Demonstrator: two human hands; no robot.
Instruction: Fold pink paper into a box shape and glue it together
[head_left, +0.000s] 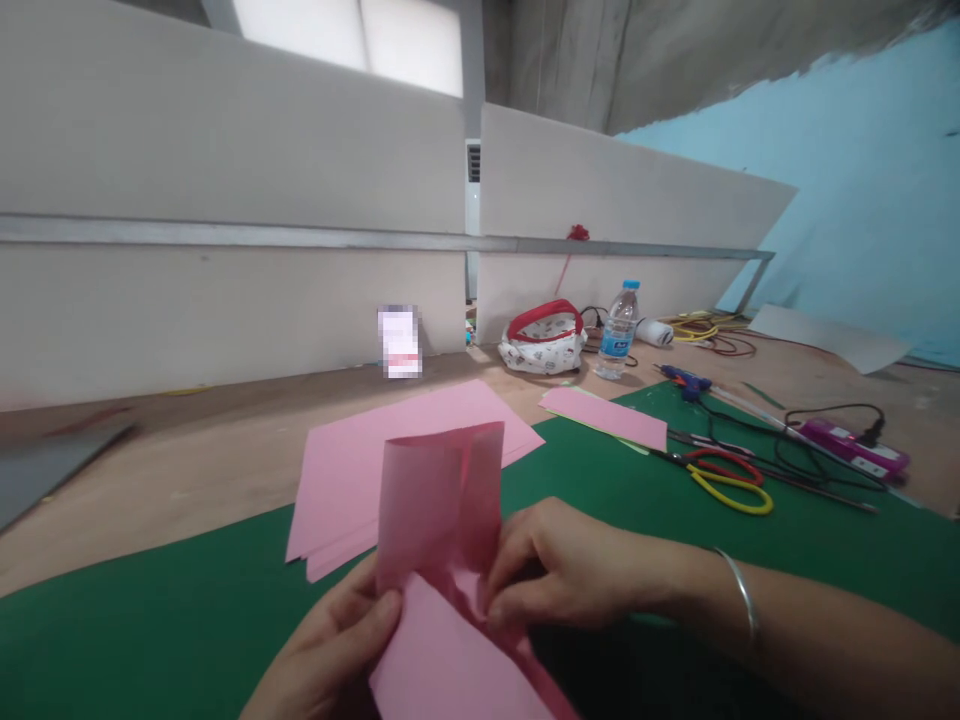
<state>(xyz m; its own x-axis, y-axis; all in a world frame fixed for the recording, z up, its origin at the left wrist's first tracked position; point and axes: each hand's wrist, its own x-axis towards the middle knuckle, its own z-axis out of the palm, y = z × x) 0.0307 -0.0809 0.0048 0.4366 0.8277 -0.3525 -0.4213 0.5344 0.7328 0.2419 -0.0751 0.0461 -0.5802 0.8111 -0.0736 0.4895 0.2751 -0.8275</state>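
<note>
The left hand (334, 635) holds a folded piece of pink paper (420, 490) from its left side, thumb pressed on the near face and the other fingers mostly hidden behind it. The right hand (551, 565) is at the paper's right side, its fingers bent inward and pinching an inner edge where the folds meet. The piece is raised above a green sheet (195, 620) spread on the counter (202, 475); one panel stands upright and another slopes toward the wearer. A silver bangle (739, 595) circles the right wrist. Just beyond the folded piece lies a stack of flat pink sheets (349, 460), partly on the green sheet, its edges slightly fanned. Farther right is a narrow pink strip (611, 415), with scissors (731, 485) near its end, their loops red and yellow. Past these are a blue glue gun (686, 381) and a purple power strip (851, 450) with a black plug in it. Toward the back, a white pouch with red trim (544, 350) sits near a water bottle (619, 335), upright and blue-capped. To their left, a pixelated rectangle (399, 342) leans near a white panel (225, 310).
</note>
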